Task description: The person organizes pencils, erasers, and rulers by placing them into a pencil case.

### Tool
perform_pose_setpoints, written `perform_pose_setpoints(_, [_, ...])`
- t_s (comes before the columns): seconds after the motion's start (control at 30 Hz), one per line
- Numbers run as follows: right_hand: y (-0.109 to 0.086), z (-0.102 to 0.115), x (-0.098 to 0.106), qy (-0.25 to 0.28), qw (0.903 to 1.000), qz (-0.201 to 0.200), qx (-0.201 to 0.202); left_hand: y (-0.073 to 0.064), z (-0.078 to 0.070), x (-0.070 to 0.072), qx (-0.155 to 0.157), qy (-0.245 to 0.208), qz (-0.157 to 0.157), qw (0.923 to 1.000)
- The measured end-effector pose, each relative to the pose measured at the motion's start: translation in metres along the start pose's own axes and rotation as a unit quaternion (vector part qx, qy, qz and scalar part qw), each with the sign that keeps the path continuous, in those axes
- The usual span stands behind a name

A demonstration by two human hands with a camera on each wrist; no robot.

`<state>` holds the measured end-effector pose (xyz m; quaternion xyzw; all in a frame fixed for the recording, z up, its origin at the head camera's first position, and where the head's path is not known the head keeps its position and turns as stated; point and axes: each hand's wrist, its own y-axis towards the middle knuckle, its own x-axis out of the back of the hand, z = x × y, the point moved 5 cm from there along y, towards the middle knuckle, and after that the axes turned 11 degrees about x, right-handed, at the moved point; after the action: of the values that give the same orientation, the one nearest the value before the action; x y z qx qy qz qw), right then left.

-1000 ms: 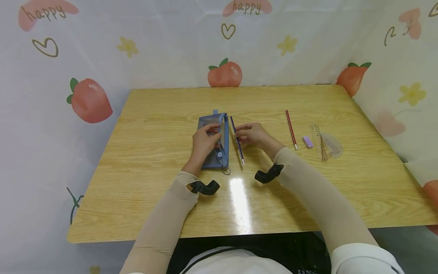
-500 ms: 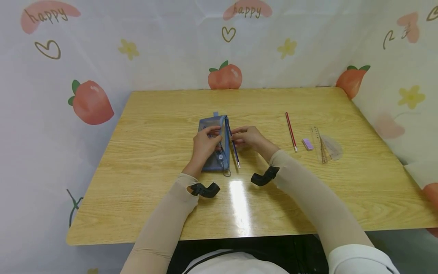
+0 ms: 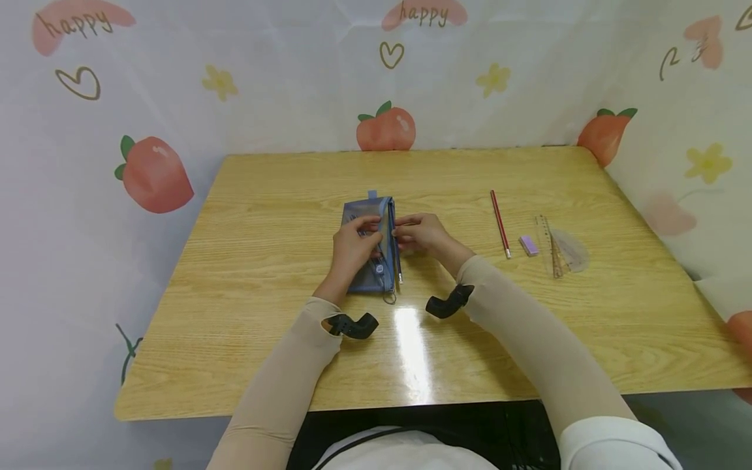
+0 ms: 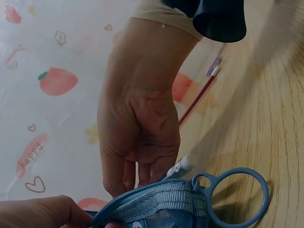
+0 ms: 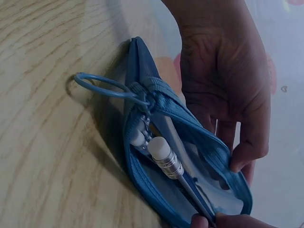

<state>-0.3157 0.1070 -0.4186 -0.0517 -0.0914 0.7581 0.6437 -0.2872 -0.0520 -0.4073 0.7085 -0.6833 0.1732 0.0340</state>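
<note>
A blue zippered mesh pencil case (image 3: pixel 365 281) lies on the table, its mouth held apart and facing right. My left hand (image 3: pixel 349 248) grips the upper edge of that mouth; in the right wrist view its thumb (image 5: pixel 251 145) lies along the zipper band. My right hand (image 3: pixel 429 234) pinches a dark blue pencil (image 5: pixel 190 189) with a white eraser end, lying along the opening. In the right wrist view the pencil is between the two zipper edges. Deeper in the case, other white-tipped ends (image 5: pixel 137 138) show; their full shape is hidden.
Right of the hands lie a red pencil (image 3: pixel 500 224), a purple eraser (image 3: pixel 529 245), a clear ruler (image 3: pixel 547 245) and a clear protractor (image 3: pixel 571 250). A ring (image 5: pixel 102 86) hangs from the case's near end. Patterned cloth stands behind the wooden table (image 3: pixel 264 196).
My right hand has moved left with the blue pencil, from beside the case to its opening. My left hand stays on the case's edge.
</note>
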Motion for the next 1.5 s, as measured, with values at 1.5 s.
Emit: perform_pose_setpoints(1.5, [-0.006,0.022,0.054,-0.304,0.9412,-0.037,0.143,0.002,0.001,-0.001,-0.003,0.007,0.008,0.9999])
